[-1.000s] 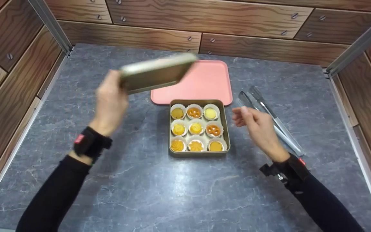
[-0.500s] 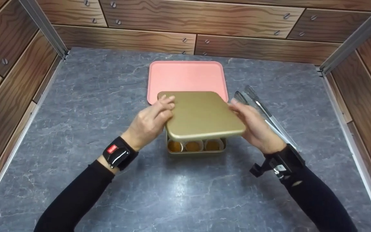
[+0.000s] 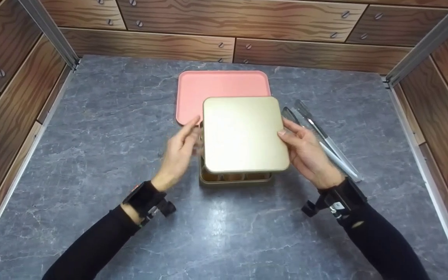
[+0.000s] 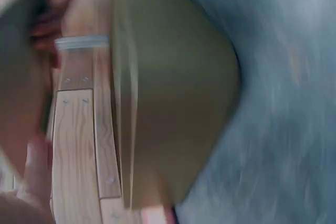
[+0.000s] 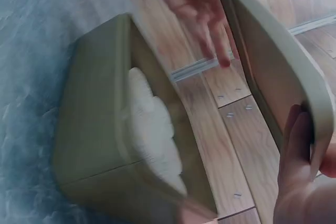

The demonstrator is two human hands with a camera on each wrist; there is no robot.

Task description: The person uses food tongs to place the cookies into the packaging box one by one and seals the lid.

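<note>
A square gold tin lid (image 3: 245,134) hovers over the matching tin box (image 3: 236,185), hiding most of it in the head view. My right hand (image 3: 312,157) grips the lid's right edge, thumb on top and fingers underneath. To the left, my left hand (image 3: 176,153) is beside the lid with its fingers extended; in the right wrist view this left hand (image 5: 202,17) is apart from the lid (image 5: 283,51). White paper cups (image 5: 155,129) sit inside the box, their fillings hidden there. The left wrist view is blurred but shows the box's side (image 4: 176,93).
Behind the box lies a pink tray (image 3: 224,83), partly covered by the lid in the head view. Tongs (image 3: 327,142) lie on the grey marbled tabletop (image 3: 111,105) to the right, close to my right hand. Wood-patterned panels (image 3: 177,46) border the surface.
The left hand brought the lid from the upper left to above the box, and the right hand took its right edge. The left hand has since let go; the lid now lies flatter.
</note>
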